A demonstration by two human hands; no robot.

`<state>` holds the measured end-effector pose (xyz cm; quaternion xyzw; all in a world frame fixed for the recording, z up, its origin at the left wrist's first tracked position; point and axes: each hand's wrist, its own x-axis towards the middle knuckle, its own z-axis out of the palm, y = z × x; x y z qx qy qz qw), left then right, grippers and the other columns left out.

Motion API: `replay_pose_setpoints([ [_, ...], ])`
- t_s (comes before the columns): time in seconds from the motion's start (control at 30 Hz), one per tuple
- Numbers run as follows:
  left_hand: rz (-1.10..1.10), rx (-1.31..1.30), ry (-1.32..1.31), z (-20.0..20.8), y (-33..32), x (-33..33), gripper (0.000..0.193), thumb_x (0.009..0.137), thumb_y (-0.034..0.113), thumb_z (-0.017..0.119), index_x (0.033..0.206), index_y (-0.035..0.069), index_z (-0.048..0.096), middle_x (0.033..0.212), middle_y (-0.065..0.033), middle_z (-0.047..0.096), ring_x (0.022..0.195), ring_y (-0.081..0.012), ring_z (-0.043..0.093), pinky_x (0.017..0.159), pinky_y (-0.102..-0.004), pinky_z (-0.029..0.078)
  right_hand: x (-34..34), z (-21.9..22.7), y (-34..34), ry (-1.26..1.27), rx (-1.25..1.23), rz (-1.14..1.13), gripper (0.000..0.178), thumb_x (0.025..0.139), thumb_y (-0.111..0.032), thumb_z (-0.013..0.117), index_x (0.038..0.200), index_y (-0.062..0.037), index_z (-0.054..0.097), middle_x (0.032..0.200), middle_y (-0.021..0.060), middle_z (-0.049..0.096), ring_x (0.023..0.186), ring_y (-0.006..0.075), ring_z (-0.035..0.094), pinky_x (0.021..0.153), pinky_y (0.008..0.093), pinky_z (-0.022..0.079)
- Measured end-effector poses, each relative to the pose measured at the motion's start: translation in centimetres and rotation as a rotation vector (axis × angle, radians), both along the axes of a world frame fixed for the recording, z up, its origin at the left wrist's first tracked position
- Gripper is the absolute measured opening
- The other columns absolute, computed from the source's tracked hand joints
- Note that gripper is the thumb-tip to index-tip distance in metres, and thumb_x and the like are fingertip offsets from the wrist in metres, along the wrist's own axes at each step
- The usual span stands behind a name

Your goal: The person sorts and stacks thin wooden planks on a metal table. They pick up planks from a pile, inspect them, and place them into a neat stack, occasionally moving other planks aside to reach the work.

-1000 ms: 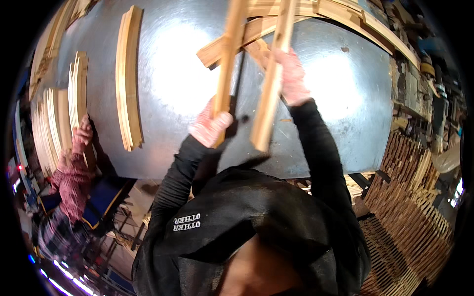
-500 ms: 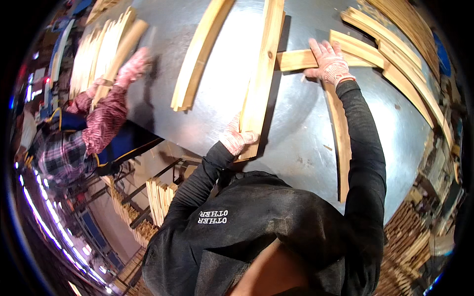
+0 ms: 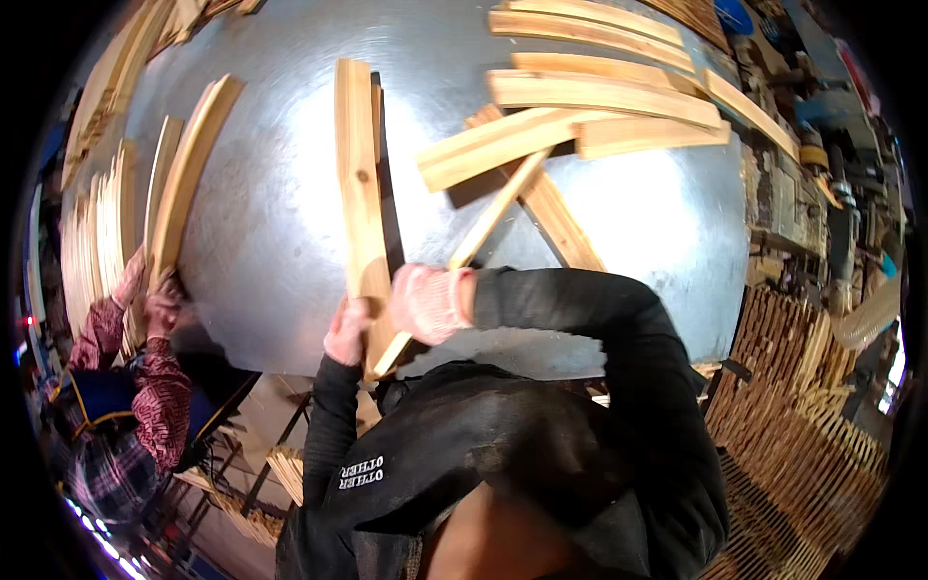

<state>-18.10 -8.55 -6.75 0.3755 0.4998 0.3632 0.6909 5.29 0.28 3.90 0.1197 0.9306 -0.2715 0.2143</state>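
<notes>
A long wooden board [image 3: 360, 213] with a dark knot lies lengthwise over the metal tabletop, another board showing under its right edge. My left hand [image 3: 348, 332], in a pale pinkish work glove, is closed on its near end. Just to the right, my gloved right hand [image 3: 428, 303] is wrapped round a narrow wooden strip [image 3: 501, 206]. This strip slants from beside the left board's near end up to the boards at the right. My right-hand fingertips are partly hidden.
Loose boards [image 3: 604, 95] lie crossed and overlapping at the far right of the metal table [image 3: 261, 213]. A co-worker's gloved hands [image 3: 159, 295] hold boards at the left, beside a row of upright-looking strips [image 3: 92, 237]. Stacked wood [image 3: 802, 406] fills the lower right.
My right hand has come from a crosswise board at the right to beside my left hand and now grips a narrow strip. The view has shifted. The co-worker's hands moved along their boards.
</notes>
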Motion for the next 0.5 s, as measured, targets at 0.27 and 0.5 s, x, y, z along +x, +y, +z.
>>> replay_pose_setpoints([
  [0.27, -0.212, -0.261, 0.004, 3.1, -4.1, 3.0, 0.062, 0.076, 0.011, 0.064, 0.133, -0.002, 0.047, 0.117, -0.0078, 0.063, 0.104, -0.0168, 0.059, 0.092, -0.0292, 0.046, 6.5, 4.6, 8.0, 0.547, 0.437, -0.686, 0.048, 0.081, -0.041, 0.069, 0.112, -0.0053, 0.063, 0.108, 0.0136, 0.063, 0.106, 0.0295, 0.059, 0.089, 0.0444, 0.049],
  [0.5, -0.259, -0.315, -0.059, 5.8, -2.5, 3.4, 0.075, 0.071, 0.018, 0.072, 0.137, -0.003, 0.043, 0.122, -0.0090, 0.060, 0.108, -0.0204, 0.059, 0.095, -0.0347, 0.046, 25.7, -4.2, 16.3, -0.185, 0.564, -0.816, 0.118, 0.057, -0.041, 0.088, 0.152, -0.0139, 0.024, 0.140, 0.0203, 0.047, 0.131, 0.0384, 0.043, 0.111, 0.0496, 0.031],
])
